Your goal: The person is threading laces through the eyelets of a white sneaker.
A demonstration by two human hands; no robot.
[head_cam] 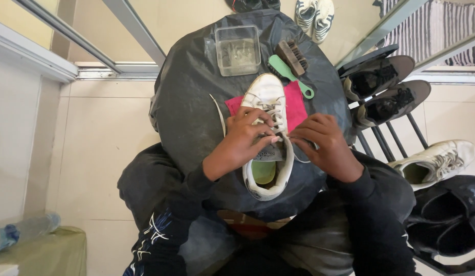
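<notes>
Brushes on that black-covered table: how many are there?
2. A brown wooden brush lies near the table's far edge, right of the clear plastic tub. A green-handled brush lies just beside it, above the white shoe. Others may be hidden.

White sneaker on cloth (268, 102): 1
Brushes (291, 64): 2
Clear tubs (238, 50): 1
Brown shoes, 3 o'clock (385, 89): 2
Hands (245, 135): 2
</notes>
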